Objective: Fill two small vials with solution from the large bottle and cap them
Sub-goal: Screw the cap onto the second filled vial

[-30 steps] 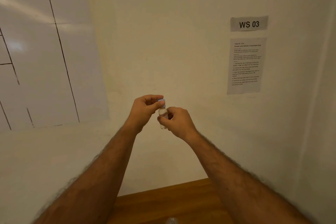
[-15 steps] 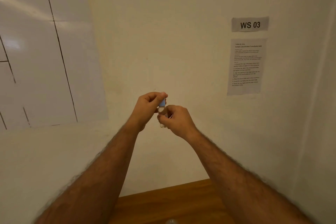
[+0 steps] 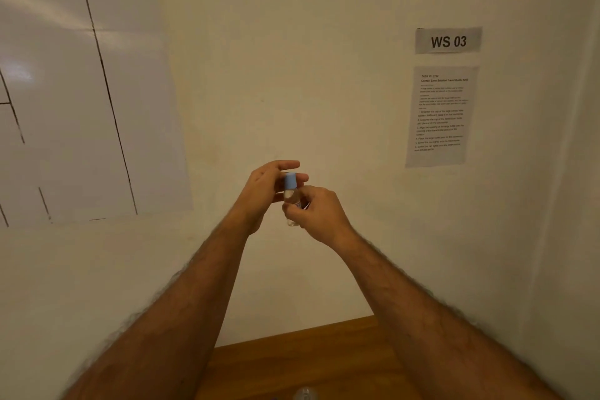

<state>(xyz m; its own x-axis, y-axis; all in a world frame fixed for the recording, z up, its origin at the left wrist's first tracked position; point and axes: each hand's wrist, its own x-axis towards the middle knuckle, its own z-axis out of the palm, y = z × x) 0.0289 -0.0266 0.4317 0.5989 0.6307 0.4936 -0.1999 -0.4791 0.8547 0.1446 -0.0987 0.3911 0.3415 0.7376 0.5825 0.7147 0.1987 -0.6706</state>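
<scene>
Viewpoint: we look forward and down along two bare forearms raised in front of a pale wall.
Vial: a small clear vial sits upright in the air between our hands, well above the wooden table.
Cap: a light blue cap sits on top of the vial; we cannot tell how far it is screwed down.
Right hand: our right hand is curled around the vial's clear body, thumb and fingertips pinching it from the side.
Left hand: our left hand sits just behind the cap with fingers loosely spread; they are close to the cap, but we cannot tell whether they touch it.
Handling: we judge the vial light, stiff and smooth, so probably slippery if wet and breakable if it is glass. The body is the place to hold it, leaving the cap free to turn.
Large bottle: a clear rounded top shows at the bottom edge; it may be the bottle, too cropped to be sure.
Wall: a "WS 03" sign hangs above a printed instruction sheet.
</scene>
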